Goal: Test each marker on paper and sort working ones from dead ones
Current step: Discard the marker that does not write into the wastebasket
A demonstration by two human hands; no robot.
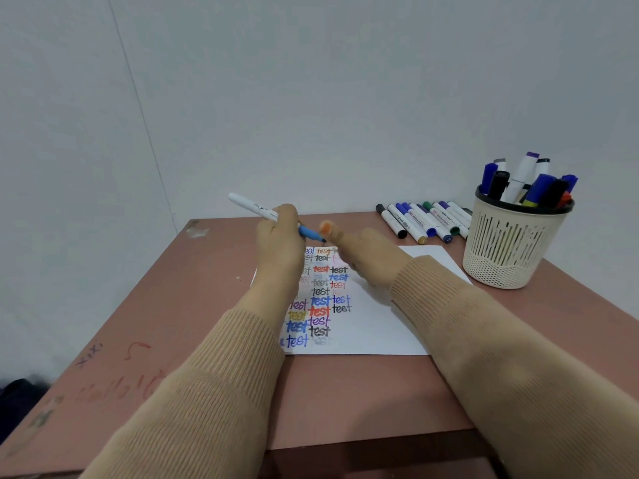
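My left hand (280,247) grips a white marker (254,206) above the far end of the paper (373,326). The marker is uncapped, and its blue tip (311,234) points right and down. My right hand (366,257) hovers just right of the tip with its thumb raised; its fingers curl under, and whatever lies inside them is hidden. The paper's left half is covered with the word "test" in several colours. A row of capped markers (425,221) lies on the table at the back right.
A cream slotted cup (511,247) full of upright markers stands at the right, beside the paper's far corner. The brown table (145,305) has scribbles on its left part. A pale wall runs close behind the table's back edge.
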